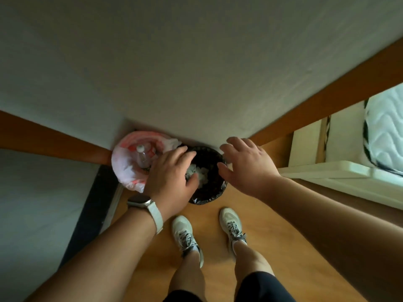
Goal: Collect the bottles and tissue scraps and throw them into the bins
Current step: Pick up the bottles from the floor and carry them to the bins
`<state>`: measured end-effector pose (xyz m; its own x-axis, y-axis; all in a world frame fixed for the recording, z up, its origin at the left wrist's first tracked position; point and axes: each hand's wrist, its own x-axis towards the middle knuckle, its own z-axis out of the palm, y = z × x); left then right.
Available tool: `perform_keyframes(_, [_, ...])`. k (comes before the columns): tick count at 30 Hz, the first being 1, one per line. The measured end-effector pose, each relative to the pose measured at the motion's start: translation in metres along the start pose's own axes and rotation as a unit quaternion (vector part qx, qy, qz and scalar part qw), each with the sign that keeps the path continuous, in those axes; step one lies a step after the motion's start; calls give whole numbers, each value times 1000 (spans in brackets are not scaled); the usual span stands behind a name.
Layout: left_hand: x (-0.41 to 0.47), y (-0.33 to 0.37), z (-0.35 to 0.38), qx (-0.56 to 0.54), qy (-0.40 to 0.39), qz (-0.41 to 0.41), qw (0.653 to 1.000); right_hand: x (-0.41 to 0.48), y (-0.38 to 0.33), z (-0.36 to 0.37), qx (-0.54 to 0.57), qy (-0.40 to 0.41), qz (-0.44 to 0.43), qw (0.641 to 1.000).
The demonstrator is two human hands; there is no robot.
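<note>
Two bins stand in the corner of the room. The left bin (pixel 124 168) has a white and red bag and holds clear plastic bottles (pixel 142 155). Beside it, the right bin (pixel 209 197) has a black bag with white tissue scraps (pixel 204 173) inside. My left hand (pixel 170 173), with a watch on the wrist, hovers over the black bin, its fingers and thumb curled around some tissue. Over the black bin's right rim, my right hand (pixel 246 164) is spread and holds nothing.
A white wall (pixel 196 73) with a brown skirting board (pixel 54 138) backs the bins. A white bed frame (pixel 338 171) and mattress (pixel 383 131) stand to the right. My shoes (pixel 183 234) are on the wooden floor just before the bins.
</note>
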<state>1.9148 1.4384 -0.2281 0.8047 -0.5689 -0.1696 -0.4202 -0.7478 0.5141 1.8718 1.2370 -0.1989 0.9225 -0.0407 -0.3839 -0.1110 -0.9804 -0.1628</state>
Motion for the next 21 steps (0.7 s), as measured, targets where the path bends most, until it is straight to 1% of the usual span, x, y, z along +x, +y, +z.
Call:
perform_keyframes(5, [-35, 44, -75, 17, 20, 31, 999, -53, -17, -78, -5, 39, 9, 999])
perform_keyframes(8, [-43, 64, -116, 35, 52, 57, 996, -87, -22, -120, -16, 63, 14, 998])
perform_keyframes(11, [-43, 87, -155, 56, 66, 90, 992, -119, -23, -158, -24, 87, 34, 995])
perform_keyframes(16, [-35, 126, -199, 93, 85, 145, 981, -162, -19, -207, -33, 126, 75, 989])
perform_keyframes(21, [-25, 177, -226, 122, 93, 215, 964, -207, -5, -245, -36, 161, 124, 978])
